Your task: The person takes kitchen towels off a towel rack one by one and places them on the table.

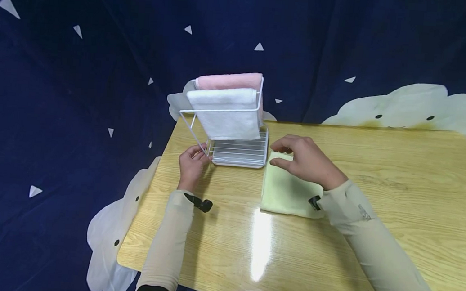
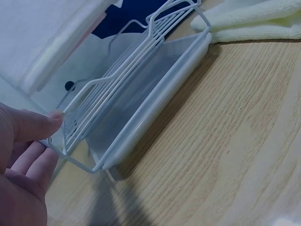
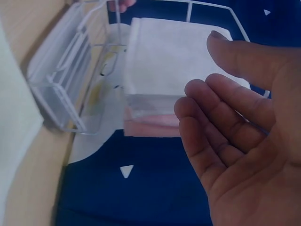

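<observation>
A white wire rack [image 1: 267,148] with a shallow tray [image 2: 155,106] under its wires stands at the table's back left. Over its upper bars hang a white towel [image 1: 227,113] and, behind it, a pink towel [image 1: 231,81]. At the rack's lower left corner my left hand [image 1: 192,163] holds the wire frame, thumb on one side and fingers on the other. My right hand [image 1: 306,162] hovers over the far part of a folded pale yellow towel [image 1: 282,194]. Its fingers are loosely bent, thumb apart, and the right wrist view shows nothing held.
The wooden table [image 1: 395,197] extends to the right of the yellow towel. A dark blue curtain [image 1: 305,47] with white triangles and clouds hangs behind the table and along its left side. Both wrists wear small black straps.
</observation>
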{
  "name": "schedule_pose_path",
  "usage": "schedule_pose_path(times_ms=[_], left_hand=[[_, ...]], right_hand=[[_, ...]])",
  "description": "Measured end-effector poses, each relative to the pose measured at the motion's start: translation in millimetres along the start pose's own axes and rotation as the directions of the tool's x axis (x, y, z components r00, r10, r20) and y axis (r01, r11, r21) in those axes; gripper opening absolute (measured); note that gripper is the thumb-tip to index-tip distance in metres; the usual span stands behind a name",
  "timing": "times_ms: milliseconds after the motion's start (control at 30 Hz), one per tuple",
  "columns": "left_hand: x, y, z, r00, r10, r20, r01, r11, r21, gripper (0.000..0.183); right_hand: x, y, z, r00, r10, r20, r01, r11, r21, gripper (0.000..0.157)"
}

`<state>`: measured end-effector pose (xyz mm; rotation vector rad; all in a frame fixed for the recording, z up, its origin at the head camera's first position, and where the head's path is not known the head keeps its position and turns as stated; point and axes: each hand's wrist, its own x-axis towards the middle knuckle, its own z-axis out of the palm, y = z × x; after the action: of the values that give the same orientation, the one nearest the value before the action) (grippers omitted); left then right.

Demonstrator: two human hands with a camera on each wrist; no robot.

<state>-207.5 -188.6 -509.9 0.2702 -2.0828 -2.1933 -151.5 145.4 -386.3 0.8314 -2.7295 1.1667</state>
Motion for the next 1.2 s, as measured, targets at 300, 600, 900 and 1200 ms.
schedule_pose_path(times_ms=[300, 600, 900, 1200], left_hand=[[0.8, -0.1, -0.2, 1.0, -0.002, 0.017, 0.002, 1.0, -0.015, 0.047], [3.2, -3.3, 1.9, 1.0, 0.025, 0.009, -0.025, 1.0, -0.003, 0.045], [3.7, -4.0, 3.1, 1.0, 0.027, 0.014, -0.027, 1.0, -0.006, 0.044], [3.4, -3.3, 3.5, 1.0, 0.028, 0.004, -0.028, 1.0, -0.012, 0.044]], right_hand=[[16.6, -11.8, -10.6, 0.999, -0.005, -0.046, 0.006, 1.0, 0.028, 0.025], [31.3, -25.8, -20.2, 0.995, -0.045, -0.086, 0.049, 0.998, 0.037, 0.027], [47.4, -33.9, -27.5, 0.99, -0.068, -0.122, 0.072, 0.997, 0.033, 0.023], [60.6, -46.9, -35.2, 0.987, -0.079, -0.141, 0.088, 0.994, 0.059, 0.023]])
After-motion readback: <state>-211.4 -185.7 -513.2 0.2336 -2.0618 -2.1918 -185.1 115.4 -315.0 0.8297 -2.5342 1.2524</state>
